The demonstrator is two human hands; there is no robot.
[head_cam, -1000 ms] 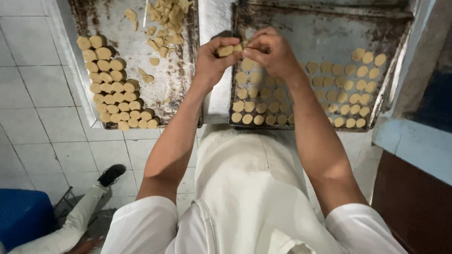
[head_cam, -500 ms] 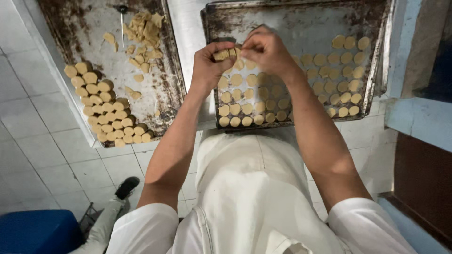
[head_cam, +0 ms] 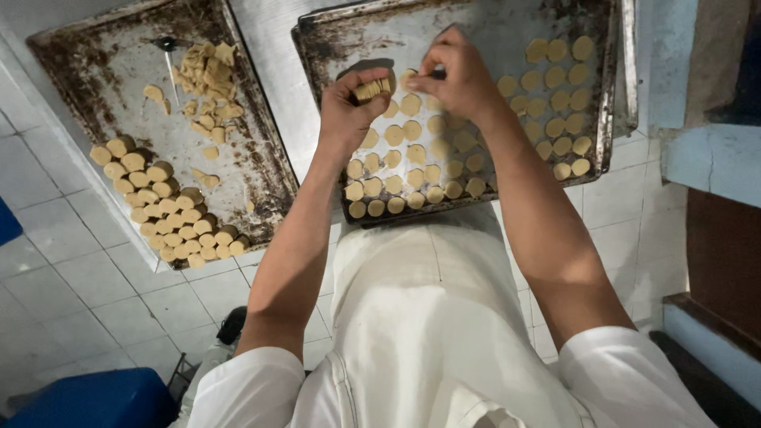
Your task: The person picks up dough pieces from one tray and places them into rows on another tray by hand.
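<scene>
My left hand grips a short stack of pale dough discs over the right baking tray. My right hand hovers just to its right, fingers pinched near the tray surface; whether a disc is between them is hidden. Rows of flat round dough discs lie on this dark, worn tray, with another group toward its right side.
A second worn tray on the left holds several stacked dough cylinders, a heap of dough scraps and a small tool. White tiled surface surrounds the trays. A blue object sits lower left.
My hands have separated: the right hand moved away from the left and down toward the tray, while the left keeps the dough stack. The view shifted closer.
</scene>
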